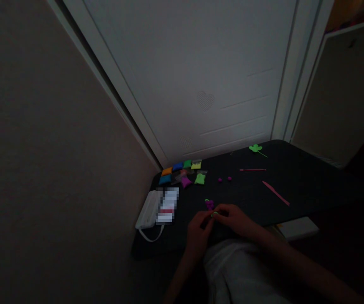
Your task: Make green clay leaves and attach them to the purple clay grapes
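Close to my body, over the near edge of the dark table [182, 236], my left hand [198, 230] and my right hand [234, 218] meet at the fingertips. Both pinch a small bright green piece of modelling clay [214, 214]. Just beyond the fingertips is a purple clay cluster of small balls [209, 204] with a green curl at its top; whether it touches the fingers I cannot tell. Farther back, two small purple clay balls [220, 180] lie apart on the table.
Several coloured clay packets, including a light green packet [200, 179], lie at the back left. A white strapped case [149, 210] and a pixelated sheet [169, 206] are left. Right are a pink knife-like tool [275, 193], a thin pink stick [252, 170] and a green clay flower [256, 148].
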### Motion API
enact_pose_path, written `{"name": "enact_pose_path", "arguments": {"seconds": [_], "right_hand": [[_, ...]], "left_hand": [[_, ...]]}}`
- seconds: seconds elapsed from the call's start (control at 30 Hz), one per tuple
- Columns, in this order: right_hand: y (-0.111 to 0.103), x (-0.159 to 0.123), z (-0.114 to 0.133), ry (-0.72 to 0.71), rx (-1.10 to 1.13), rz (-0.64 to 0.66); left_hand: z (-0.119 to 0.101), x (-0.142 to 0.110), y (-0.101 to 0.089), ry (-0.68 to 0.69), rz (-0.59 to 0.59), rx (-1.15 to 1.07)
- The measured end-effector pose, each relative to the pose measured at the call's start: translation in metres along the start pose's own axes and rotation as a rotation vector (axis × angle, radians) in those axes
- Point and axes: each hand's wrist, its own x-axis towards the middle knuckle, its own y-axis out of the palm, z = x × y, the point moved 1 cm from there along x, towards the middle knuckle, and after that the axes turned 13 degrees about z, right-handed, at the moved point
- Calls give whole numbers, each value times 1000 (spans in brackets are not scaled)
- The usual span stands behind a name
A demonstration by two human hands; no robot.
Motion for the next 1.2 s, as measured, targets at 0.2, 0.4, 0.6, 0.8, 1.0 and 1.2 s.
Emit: {"name": "enact_pose_path", "arguments": {"seconds": [0.2, 0.4, 0.6, 0.8, 1.0, 1.2], "right_hand": [[0, 0, 0, 8, 1, 8], [-1, -1, 2, -7, 2, 18], [-1, -3, 3, -4, -4, 4], [-1, -3, 3, -5, -17, -7], [-1, -3, 3, 6, -7, 1], [-1, -4, 5, -5, -28, 6]], "left_hand": [[1, 1, 1, 2, -3, 18], [-1, 1, 1, 15, 18, 3], [-3, 0, 0, 8, 12, -17], [-1, 0, -1, -26, 24, -35], [2, 0, 0, -26, 26, -39], [4, 0, 0, -24, 45, -49]]}}
